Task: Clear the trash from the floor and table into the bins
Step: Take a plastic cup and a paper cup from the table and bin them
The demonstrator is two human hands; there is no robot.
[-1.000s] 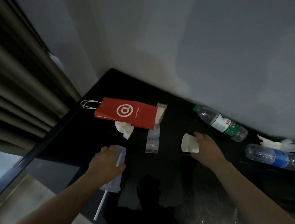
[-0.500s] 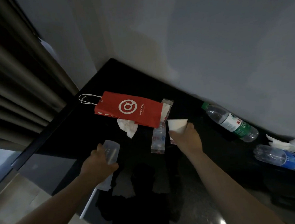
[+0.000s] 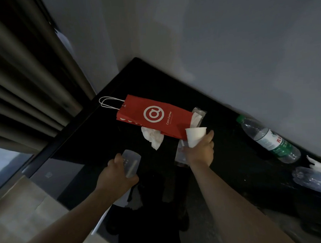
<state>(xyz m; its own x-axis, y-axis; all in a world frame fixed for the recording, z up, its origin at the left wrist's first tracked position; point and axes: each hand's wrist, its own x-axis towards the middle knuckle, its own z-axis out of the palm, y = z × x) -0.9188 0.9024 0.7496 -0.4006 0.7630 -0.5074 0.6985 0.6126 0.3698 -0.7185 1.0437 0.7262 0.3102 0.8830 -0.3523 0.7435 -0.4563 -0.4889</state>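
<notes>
A person's two bare arms reach over a glossy black table (image 3: 136,82) set in a wall corner. The left hand (image 3: 118,176) is curled round a clear plastic cup (image 3: 131,162), held above the table's near edge. The right hand (image 3: 200,153) grips a white paper cup (image 3: 195,136), mouth up, just above a red paper bag (image 3: 154,116) lying flat. A crumpled tissue (image 3: 153,139) touches the bag's near side. A clear wrapper (image 3: 180,153) lies beneath the right hand. Two plastic bottles, green-labelled (image 3: 269,138) and blue-labelled (image 3: 313,180), lie on their sides far right.
</notes>
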